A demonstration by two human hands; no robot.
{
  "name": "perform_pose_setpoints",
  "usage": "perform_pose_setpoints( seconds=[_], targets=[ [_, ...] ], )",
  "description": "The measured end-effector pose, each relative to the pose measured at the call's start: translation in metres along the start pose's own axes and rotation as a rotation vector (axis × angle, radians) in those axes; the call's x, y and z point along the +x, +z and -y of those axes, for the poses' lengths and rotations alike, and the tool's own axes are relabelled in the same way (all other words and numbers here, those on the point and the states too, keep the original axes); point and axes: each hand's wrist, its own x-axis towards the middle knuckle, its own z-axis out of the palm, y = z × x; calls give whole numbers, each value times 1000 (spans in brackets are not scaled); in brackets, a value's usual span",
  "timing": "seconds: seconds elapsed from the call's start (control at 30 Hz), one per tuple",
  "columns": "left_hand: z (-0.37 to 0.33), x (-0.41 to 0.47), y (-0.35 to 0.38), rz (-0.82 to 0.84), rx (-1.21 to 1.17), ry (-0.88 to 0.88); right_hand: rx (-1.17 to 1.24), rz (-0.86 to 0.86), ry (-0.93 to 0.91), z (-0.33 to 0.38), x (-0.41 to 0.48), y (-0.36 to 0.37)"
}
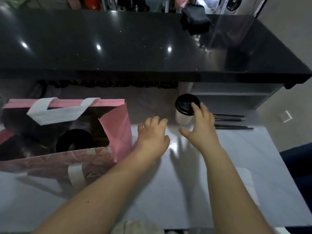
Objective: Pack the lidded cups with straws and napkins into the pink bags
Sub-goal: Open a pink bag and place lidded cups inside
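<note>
Head view, looking down: at the near edge lies a pale crumpled sheet (135, 227), too blurred to identify. Two bare forearms reach forward from there over a glossy white worktop (236, 166).

On the near left of that surface stands a pink bag (118, 125), its mouth open upward. One white handle (76, 174) hangs down its near wall and the other handle (54, 112) lies folded across the opening from the far rim. Deep inside the bag a round black-lidded cup (74, 140) sits upright; the rest of the interior is too dark to read.

Just right of the bag, the left hand (152, 132) hovers palm down with its fingers loosely bent, holding nothing and apart from the bag's wall.

Farther right, the right hand (201, 128) is spread wide, thumb out to the left, its fingertips at the right rim of a black lid (184, 103). That lid caps a white cup (183, 118) standing upright on the worktop; the fingers are not wrapped around it.

Beyond that hand, several black straws (231, 119) lie side by side, pointing right.

Behind cup and straws sits a grey open shelf unit (233, 97), under a raised black counter (118, 44) that spans the view. A dark bundle (195, 19) rests at the counter's far edge.
</note>
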Motion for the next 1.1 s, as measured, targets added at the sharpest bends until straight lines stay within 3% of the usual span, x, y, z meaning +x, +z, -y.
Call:
perform_pose_setpoints(
  seconds=[0.1,0.27,0.53,0.73,0.83,0.93,1.1],
  targets=[
    [-2,9,-2,-6,35,-5,-55,-62,-2,9,27,8],
    [-17,27,-13,-7,67,-17,-241,-7,-16,20,51,24],
    [-22,18,-18,-48,60,-29,-127,-170,-34,16,47,20],
    [-29,17,-40,-69,86,-15,-142,11,22,18,27,-2],
    [-33,8,-60,-101,111,15,-91,-77,-52,29,4,-27],
    [-28,-3,-93,-235,98,88,-6,-226,-154,47,-17,-58],
    [10,-24,-160,-361,-87,197,12,-266,-351,95,-44,-85]
  ],
)
